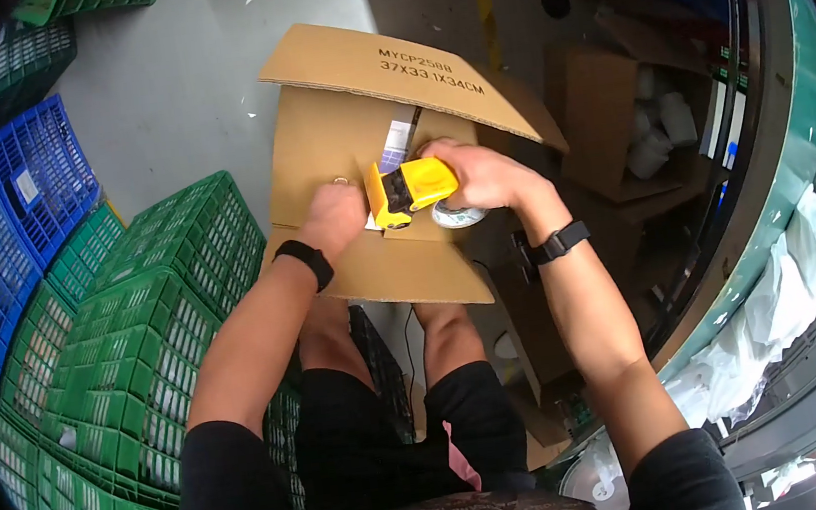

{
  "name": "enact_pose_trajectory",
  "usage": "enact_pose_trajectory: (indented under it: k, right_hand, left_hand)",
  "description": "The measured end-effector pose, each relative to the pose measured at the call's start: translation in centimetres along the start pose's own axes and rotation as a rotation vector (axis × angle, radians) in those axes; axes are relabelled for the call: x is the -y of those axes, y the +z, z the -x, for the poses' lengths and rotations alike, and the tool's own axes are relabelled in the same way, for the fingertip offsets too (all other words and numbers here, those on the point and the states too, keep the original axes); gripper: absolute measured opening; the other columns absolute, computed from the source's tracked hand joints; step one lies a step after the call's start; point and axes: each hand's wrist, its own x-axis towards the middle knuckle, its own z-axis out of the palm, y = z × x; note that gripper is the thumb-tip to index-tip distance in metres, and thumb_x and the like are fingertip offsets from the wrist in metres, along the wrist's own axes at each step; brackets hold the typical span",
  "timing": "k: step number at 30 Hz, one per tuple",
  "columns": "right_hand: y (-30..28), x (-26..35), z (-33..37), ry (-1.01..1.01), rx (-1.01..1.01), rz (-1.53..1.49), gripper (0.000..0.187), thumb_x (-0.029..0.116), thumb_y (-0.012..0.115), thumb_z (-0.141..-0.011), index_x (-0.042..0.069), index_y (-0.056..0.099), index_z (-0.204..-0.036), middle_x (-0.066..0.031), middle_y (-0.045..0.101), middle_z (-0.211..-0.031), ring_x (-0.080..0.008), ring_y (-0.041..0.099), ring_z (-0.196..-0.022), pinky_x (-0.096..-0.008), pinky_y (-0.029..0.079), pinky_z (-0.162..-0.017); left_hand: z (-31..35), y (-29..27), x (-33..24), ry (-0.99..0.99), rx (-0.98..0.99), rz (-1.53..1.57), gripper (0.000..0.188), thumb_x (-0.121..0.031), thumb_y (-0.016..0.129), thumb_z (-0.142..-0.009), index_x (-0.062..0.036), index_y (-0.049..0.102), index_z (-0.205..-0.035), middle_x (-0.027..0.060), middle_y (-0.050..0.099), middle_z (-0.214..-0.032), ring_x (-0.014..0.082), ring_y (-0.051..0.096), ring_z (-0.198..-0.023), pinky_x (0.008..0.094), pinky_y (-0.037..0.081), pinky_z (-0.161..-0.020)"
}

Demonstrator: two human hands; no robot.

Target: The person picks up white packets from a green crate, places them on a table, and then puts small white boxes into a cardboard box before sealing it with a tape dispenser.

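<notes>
In front of me is a cardboard box (316,150) with its large flaps spread outward. My right hand (487,173) is wrapped round a yellow tape dispenser (432,179) with a black part in its middle. Just under that hand shows a pale roll of tape (459,214). The dispenser is over the box, close to a narrow flap. My left hand (335,213) is closed at the box's left side, its fingers curled over the cardboard and partly hidden. A white and purple label (395,144) lies on the cardboard beyond the dispenser.
Stacked green plastic crates (149,325) stand at my left, with blue crates (37,181) farther out. At right, another open carton (604,122) holds white rolls or cups. A curved green-edged counter (776,213) bounds the right side, with white plastic bags (767,315) along it.
</notes>
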Motion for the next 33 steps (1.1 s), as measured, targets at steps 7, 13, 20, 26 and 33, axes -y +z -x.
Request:
enact_pose_trajectory:
  k: [7,13,20,26,33]
  right_hand:
    - [0.7,1.7,8.9,0.069,-0.112,-0.586,0.068,0.012,0.073,-0.057,0.001,0.052,-0.121,-0.0107,0.06,-0.118,-0.0215,0.056,-0.113,-0.0352,0.041,-0.099]
    - [-2.8,2.8,11.8,0.09,-0.416,-0.923,0.076,0.016,0.064,-0.059,0.002,0.046,-0.132,-0.0022,0.057,-0.117,-0.0115,0.053,-0.108,-0.024,0.046,-0.086]
    - [-10.9,4.9,1.4,0.175,-0.154,-0.639,0.047,0.013,0.056,-0.07,-0.005,0.057,-0.114,-0.0144,0.066,-0.103,-0.0188,0.064,-0.084,-0.0303,0.053,-0.071]
    - [-7.9,-3.1,-4.1,0.584,0.259,-1.035,0.034,0.012,0.053,-0.072,-0.01,0.064,-0.096,-0.0174,0.069,-0.091,-0.023,0.065,-0.078,-0.0324,0.054,-0.077]
    - [-2.6,-5.5,-6.2,0.429,0.097,-0.947,0.034,0.012,0.051,-0.071,-0.008,0.064,-0.096,-0.0142,0.068,-0.091,-0.0206,0.063,-0.081,-0.0311,0.052,-0.078]
  left_hand:
    - [6.0,-5.1,1.2,0.186,-0.309,0.323,0.041,-0.03,0.062,-0.083,-0.0046,0.06,-0.116,0.0154,0.063,-0.105,0.0355,0.06,-0.099,0.0435,0.047,-0.088]
    - [14.5,-7.1,-2.0,0.125,-0.184,0.339,0.053,-0.041,0.068,-0.079,-0.0063,0.057,-0.117,0.0154,0.06,-0.108,0.0364,0.057,-0.102,0.0436,0.046,-0.089]
    - [12.5,-5.5,-1.2,-0.069,-0.001,0.179,0.049,-0.05,0.069,-0.075,-0.0086,0.062,-0.1,0.015,0.061,-0.105,0.0307,0.059,-0.102,0.0406,0.047,-0.087]
    - [4.1,-4.8,1.9,0.148,-0.876,-0.091,0.034,-0.041,0.071,-0.075,-0.0116,0.063,-0.09,0.0093,0.058,-0.097,0.0283,0.054,-0.103,0.0442,0.045,-0.091]
    - [0.8,2.4,2.9,0.03,-1.055,-0.093,0.031,-0.033,0.07,-0.08,-0.0166,0.064,-0.106,0.0078,0.051,-0.124,0.0296,0.046,-0.118,0.0482,0.038,-0.103]
